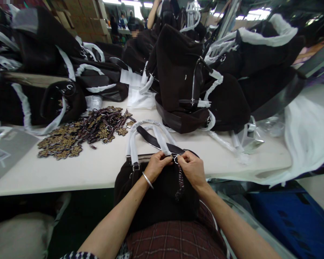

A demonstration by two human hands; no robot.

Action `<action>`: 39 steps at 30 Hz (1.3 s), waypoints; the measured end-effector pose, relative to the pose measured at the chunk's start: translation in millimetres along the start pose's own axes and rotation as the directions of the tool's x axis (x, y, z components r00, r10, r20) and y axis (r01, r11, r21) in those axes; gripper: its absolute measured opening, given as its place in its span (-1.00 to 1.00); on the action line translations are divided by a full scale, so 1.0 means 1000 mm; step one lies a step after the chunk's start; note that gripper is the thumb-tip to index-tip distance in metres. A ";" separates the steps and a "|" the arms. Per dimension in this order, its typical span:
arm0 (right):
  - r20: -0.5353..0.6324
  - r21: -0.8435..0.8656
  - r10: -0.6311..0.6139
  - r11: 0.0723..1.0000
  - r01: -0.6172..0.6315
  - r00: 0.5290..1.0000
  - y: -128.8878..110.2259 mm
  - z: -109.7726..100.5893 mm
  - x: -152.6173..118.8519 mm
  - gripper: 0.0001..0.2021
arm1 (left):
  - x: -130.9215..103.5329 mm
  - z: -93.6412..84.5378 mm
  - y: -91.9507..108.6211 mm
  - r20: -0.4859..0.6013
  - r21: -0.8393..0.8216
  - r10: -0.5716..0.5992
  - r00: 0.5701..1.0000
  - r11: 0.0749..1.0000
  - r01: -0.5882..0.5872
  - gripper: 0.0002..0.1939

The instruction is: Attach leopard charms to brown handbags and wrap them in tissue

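A dark handbag (156,194) with white-wrapped handles (133,144) rests against the table's front edge. At its top rim my left hand (158,165) pinches the bag's hardware beside a wrapped handle; the exact part is partly hidden by the fingers. My right hand (190,167) is closed on a silver ring, from which a braided dark charm (180,180) hangs down the front of the bag. Both hands are close together, the ring between them. A black strap (151,138) arches behind the hands. On the table to the left lies a pile of charms (78,133) with patterned flower shapes.
Several dark bags (178,72) are heaped along the back of the white table (97,176). A grey case (10,154) lies at the left, white plastic (307,136) at the right. A blue bin (294,223) stands below right. A person (135,27) is behind the bags.
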State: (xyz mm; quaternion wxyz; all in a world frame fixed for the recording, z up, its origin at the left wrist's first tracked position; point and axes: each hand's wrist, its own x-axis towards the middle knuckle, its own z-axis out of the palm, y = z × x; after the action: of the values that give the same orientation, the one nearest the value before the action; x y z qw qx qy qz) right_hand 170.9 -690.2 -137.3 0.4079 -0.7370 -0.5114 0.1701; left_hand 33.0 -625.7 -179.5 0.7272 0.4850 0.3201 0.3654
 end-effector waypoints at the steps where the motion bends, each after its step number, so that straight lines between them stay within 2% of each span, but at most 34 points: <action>1: 0.008 -0.026 -0.009 1.000 0.009 1.000 -0.001 -0.001 0.002 -0.73 | 0.000 0.000 0.000 -0.001 0.006 0.003 1.000 1.000 -0.003 -0.72; 5: 0.091 -0.113 -0.033 0.993 0.044 0.995 -0.004 -0.006 0.014 -0.79 | 0.002 -0.001 -0.002 0.029 0.055 0.035 0.999 0.998 -0.037 -0.72; 10: 0.234 -0.191 -0.081 0.973 0.128 0.969 -0.001 -0.012 0.030 -0.83 | 0.001 -0.003 -0.001 0.066 0.209 0.124 0.990 0.968 -0.135 -0.78; 13: 0.274 -0.199 -0.084 0.970 0.142 0.958 0.002 -0.011 0.034 -0.83 | 0.000 -0.004 -0.002 0.072 0.230 0.132 0.989 0.962 -0.145 -0.80; 19: 0.227 -0.021 0.067 0.998 -0.064 0.972 0.005 -0.005 0.026 -0.78 | 0.001 -0.004 -0.006 0.049 0.090 0.081 0.996 0.992 -0.085 -0.76; 24: 0.255 0.189 0.126 0.966 -0.177 0.959 0.008 -0.007 0.013 -0.71 | 0.000 -0.003 -0.003 0.032 0.015 0.052 0.998 0.999 -0.052 -0.72; 29: 0.198 0.078 0.100 0.990 -0.117 0.975 0.003 -0.009 0.009 -0.73 | -0.002 -0.002 0.004 0.045 0.025 0.058 0.997 0.998 -0.060 -0.71; 33: 0.156 -0.012 0.023 1.000 -0.021 0.987 -0.005 -0.007 0.010 -0.73 | 0.001 0.000 0.008 0.012 0.119 -0.008 1.000 0.993 0.007 -0.70; 36: 0.227 -0.019 0.043 0.999 -0.039 0.973 -0.007 -0.012 0.015 -0.71 | 0.003 0.001 0.009 -0.019 0.118 -0.028 0.999 0.993 0.030 -0.74; 39: 0.377 -0.040 0.067 0.998 -0.056 0.924 -0.006 -0.023 0.026 -0.69 | 0.003 0.002 0.009 -0.036 0.112 -0.032 0.999 0.993 0.036 -0.77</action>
State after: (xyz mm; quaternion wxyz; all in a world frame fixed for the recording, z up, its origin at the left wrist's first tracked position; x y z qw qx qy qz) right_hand 192.9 -676.2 -114.6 0.2858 -0.7117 -0.5593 0.3145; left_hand 34.5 -622.2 -171.1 0.6991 0.5135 0.3610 0.3425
